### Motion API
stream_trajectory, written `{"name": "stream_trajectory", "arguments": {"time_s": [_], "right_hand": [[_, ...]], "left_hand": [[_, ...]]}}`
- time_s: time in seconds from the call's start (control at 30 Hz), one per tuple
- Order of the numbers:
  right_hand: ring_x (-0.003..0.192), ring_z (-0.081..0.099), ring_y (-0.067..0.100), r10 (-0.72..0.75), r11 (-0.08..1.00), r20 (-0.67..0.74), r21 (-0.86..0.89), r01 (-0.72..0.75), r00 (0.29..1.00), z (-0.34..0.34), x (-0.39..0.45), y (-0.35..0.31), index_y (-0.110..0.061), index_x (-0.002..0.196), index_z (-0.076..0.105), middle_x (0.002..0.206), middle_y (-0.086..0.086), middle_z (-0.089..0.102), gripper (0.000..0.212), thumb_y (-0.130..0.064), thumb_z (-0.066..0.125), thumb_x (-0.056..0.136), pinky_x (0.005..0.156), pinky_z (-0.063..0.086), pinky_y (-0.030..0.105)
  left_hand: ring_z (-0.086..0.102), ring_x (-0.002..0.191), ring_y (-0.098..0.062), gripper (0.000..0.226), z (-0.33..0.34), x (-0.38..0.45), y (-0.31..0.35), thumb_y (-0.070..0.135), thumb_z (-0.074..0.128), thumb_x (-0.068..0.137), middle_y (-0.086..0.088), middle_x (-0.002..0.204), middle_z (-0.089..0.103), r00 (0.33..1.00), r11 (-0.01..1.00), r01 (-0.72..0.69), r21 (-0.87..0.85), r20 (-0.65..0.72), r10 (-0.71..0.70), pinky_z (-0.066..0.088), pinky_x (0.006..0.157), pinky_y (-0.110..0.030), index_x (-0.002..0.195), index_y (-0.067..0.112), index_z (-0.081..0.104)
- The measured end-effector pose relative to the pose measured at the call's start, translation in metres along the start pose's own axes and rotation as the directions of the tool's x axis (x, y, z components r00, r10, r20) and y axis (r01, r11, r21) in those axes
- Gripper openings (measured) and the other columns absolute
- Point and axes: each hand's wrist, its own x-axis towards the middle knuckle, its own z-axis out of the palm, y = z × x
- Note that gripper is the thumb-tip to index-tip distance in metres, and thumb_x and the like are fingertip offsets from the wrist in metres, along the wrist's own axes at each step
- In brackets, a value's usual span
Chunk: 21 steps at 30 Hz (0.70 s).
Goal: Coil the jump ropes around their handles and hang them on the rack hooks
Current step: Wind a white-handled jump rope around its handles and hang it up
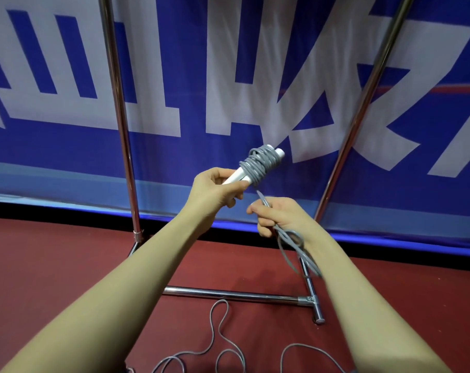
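Left hand: gripping the lower ends of the white handles, fingers and thumb curling round them, holding them tilted up and to the right in front of the banner.
Right hand: clamping on the grey rope, thumb and fingers pinching the strand just below the handles, knuckles facing up.
White handles: lying side by side as a pair, upper ends poking out past the windings, lower ends hiding inside the left hand.
Coil: wrapping round the upper half of the handles in several loose, overlapping grey turns.
Grey rope: running from the bottom of the coil down into the right hand, passing through the fist, looping once beside the right wrist and dropping toward the floor.
Loose rope on floor: lying in open curves on the red floor between the two forearms, near the bottom edge of the view.
Rack: standing between the hands and the banner, two chrome uprights rising out of frame, a low crossbar and a foot resting on the floor; hooks not showing in this view.
Banner: hanging behind the rack, blue with large white characters.
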Motion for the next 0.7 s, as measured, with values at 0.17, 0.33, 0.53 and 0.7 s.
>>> {"name": "stream_trajectory", "arguments": {"time_s": [0.17,0.33,0.53,0.7], "right_hand": [[0.068,0.06,0.019,-0.025,0.997,0.088,-0.069,0.031,0.996,0.006,0.001,0.005,-0.008,0.096,0.064,0.067,0.005,0.062,0.008,-0.008,0.064,0.088,0.079,0.049,0.034],[0.078,0.066,0.013,-0.057,0.993,0.087,-0.101,0.066,0.995,0.012,0.002,0.007,-0.009,0.087,0.063,0.071,-0.003,0.067,0.015,0.005,0.057,0.089,0.074,0.049,0.017],[0.078,0.068,0.013,-0.09,0.996,0.014,0.014,0.09,0.996,0.017,0.002,0.01,-0.007,0.092,0.066,0.077,0.002,0.071,0.016,0.006,0.057,0.088,0.078,0.051,0.018],[0.074,0.068,0.011,-0.081,0.996,-0.02,0.035,0.082,0.996,0.018,0.001,0.008,-0.009,0.097,0.067,0.085,0.002,0.071,0.021,0.007,0.056,0.088,0.075,0.051,0.018]], "left_hand": [[0.06,0.05,-0.006,0.013,-0.007,0.004,-0.006,0.003,0.072,0.082,-0.008,0.077,0.064,0.983,0.992,-0.073,0.105,-0.157,0.089,0.041,0.045,-0.019,0.09,0.003,0.062],[0.064,0.054,-0.006,0.013,-0.01,0.002,-0.012,0.005,0.074,0.082,-0.007,0.084,0.067,0.98,0.97,-0.1,0.22,-0.147,0.134,0.044,0.047,-0.02,0.089,0.004,0.063],[0.065,0.056,-0.008,0.014,-0.01,0.002,-0.013,0.007,0.075,0.081,-0.006,0.085,0.068,0.973,0.956,-0.144,0.255,-0.138,0.184,0.044,0.049,-0.018,0.087,0.007,0.063],[0.064,0.055,-0.008,0.012,-0.007,0.001,-0.012,0.004,0.075,0.081,-0.001,0.086,0.07,0.968,0.951,-0.191,0.242,-0.113,0.223,0.043,0.051,-0.013,0.086,0.006,0.064]]}}
